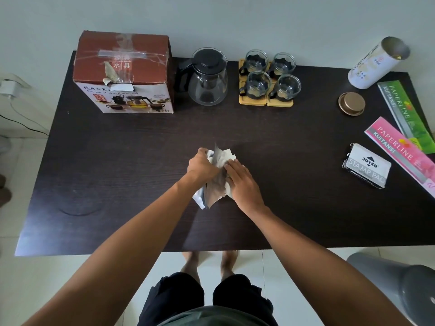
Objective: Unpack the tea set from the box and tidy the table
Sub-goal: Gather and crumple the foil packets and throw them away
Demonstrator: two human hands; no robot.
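Hands meet over the middle of the dark wooden tabletop (pixel 117 161), working a bundle of crumpled silvery-white wrapping paper (pixel 216 182). The left hand (pixel 200 167) has its fingers curled round the far end of the paper, gripping it. The right hand (pixel 242 182) lies on the paper's right side with its fingers fairly straight, pressing rather than clutching.

At the far left of the tabletop stands the red-brown cardboard tea-set box (pixel 123 74), its lid flaps taped shut across the top. Just beside it on the right is the clear glass teapot with black lid and handle (pixel 206 78). Next to that, four small glass cups with black holders (pixel 269 76) sit on pale wooden coasters (pixel 266 101), in two rows of two.

Toward the right edge are an open white cylindrical tin (pixel 376 64) lying tilted, its round bronze lid (pixel 351 103) apart from it, a green receipt book (pixel 404 111), a pink receipt book (pixel 400 151) and a grey stamp pad box (pixel 366 165).
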